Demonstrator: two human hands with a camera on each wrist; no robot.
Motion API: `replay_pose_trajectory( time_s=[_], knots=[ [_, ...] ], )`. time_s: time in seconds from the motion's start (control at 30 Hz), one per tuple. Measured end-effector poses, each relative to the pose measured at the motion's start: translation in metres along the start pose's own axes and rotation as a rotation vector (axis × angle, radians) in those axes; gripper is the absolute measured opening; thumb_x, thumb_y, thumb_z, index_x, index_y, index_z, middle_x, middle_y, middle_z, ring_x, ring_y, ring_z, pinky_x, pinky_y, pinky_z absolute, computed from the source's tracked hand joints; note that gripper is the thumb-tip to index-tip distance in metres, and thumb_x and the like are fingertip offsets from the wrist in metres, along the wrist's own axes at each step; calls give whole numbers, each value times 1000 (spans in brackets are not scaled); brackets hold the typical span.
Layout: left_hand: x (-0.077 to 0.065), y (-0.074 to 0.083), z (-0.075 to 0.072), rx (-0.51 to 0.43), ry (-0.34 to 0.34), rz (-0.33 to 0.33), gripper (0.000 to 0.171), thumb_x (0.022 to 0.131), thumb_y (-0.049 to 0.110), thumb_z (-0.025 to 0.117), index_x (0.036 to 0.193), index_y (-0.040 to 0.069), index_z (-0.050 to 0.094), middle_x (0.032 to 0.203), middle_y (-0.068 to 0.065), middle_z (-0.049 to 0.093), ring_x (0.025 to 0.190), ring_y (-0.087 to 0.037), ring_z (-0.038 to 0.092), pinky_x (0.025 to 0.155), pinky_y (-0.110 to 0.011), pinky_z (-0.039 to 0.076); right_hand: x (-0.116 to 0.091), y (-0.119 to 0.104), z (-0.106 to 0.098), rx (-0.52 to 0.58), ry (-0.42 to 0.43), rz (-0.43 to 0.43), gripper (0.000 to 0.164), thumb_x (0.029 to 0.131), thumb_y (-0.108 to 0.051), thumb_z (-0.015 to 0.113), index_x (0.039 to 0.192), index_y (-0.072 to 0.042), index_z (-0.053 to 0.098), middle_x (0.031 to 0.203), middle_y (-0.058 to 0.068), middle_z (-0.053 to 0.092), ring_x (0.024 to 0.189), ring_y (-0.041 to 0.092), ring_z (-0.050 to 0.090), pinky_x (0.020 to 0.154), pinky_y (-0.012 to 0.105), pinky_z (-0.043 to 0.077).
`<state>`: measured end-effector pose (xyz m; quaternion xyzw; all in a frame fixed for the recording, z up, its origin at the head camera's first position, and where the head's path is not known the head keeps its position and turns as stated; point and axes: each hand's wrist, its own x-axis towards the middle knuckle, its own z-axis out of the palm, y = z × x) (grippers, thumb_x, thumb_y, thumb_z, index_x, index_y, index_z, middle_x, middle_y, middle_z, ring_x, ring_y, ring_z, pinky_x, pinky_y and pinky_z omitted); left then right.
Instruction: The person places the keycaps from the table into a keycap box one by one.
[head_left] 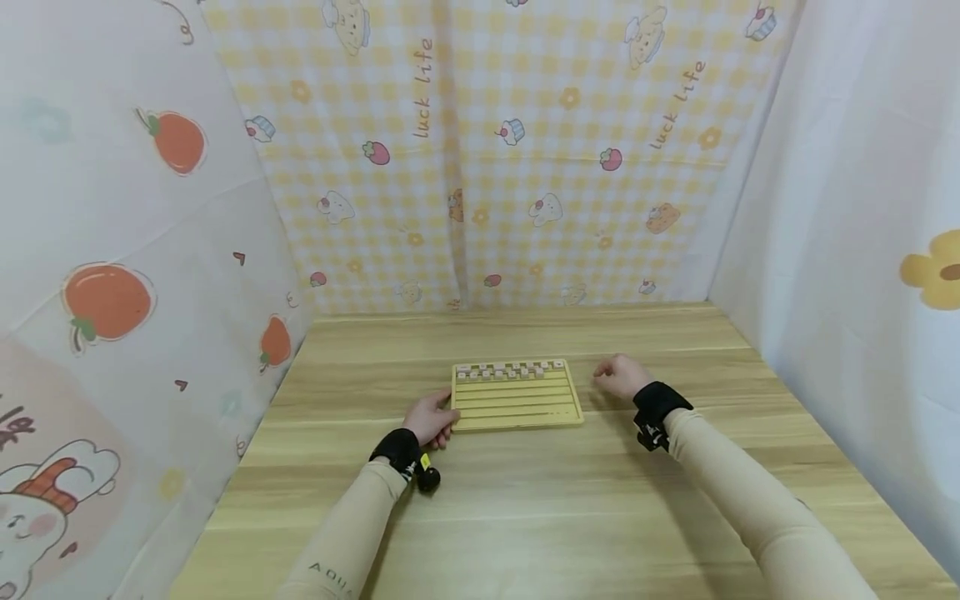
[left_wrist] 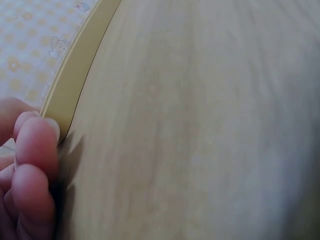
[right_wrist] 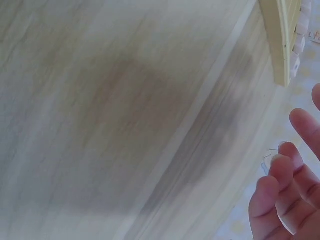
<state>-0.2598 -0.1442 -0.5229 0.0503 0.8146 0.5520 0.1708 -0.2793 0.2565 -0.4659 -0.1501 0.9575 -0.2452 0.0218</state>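
Note:
A flat yellow slotted tray (head_left: 517,401) lies mid-table in the head view. Two rows of small pale keycaps (head_left: 498,374) fill its far slots; the nearer slots are bare. At the tray's near left corner, my left hand (head_left: 429,419) grips the edge, thumb over the rim. The left wrist view shows those fingertips (left_wrist: 37,147) against the tray's side wall (left_wrist: 80,70). My right hand (head_left: 622,377) hovers just right of the tray, fingers loosely bent and holding nothing. Its fingers (right_wrist: 282,172) are apart from the tray's edge (right_wrist: 278,45) in the right wrist view.
A wood-grain table (head_left: 525,508) extends around the tray. Behind it hangs a yellow checked cloth (head_left: 525,167), with a fruit-printed white cloth (head_left: 195,242) on the left and another white cloth (head_left: 847,167) on the right.

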Motion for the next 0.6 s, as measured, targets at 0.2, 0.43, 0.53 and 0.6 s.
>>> replay_pose_trajectory(
  time_s=[0.2, 0.43, 0.53, 0.6],
  knots=[
    [3, -1, 5, -26, -12, -20, 71, 92, 15, 62, 153, 5, 28, 52, -4, 55, 35, -12, 49, 34, -24, 41, 1, -13, -3, -10, -9, 25, 27, 93, -15, 58, 106, 5, 71, 105, 23, 67, 99, 39, 61, 85, 51, 49],
    [0, 7, -5, -106, -80, -21, 69, 99, 14, 52, 153, -3, 13, 56, -3, 52, 41, -11, 54, 38, -23, 45, 5, -32, -8, 36, -37, 45, 37, 98, -21, 55, 125, 5, 61, 126, 26, 58, 112, 41, 56, 94, 53, 44],
    [1, 13, -14, -127, -73, -11, 63, 101, 13, 48, 152, -4, 16, 60, -4, 53, 43, -12, 55, 40, -23, 46, 4, -41, -11, 53, -16, 25, 43, 99, -22, 56, 131, 5, 55, 131, 28, 54, 119, 43, 51, 99, 55, 41],
    [3, 19, -21, -119, -38, 1, 60, 102, 13, 47, 152, -4, 19, 64, -8, 56, 45, -14, 57, 42, -25, 48, 4, -45, -12, 52, -4, 12, 48, 99, -24, 55, 135, 6, 51, 134, 29, 50, 123, 44, 48, 101, 56, 38]
  ],
)
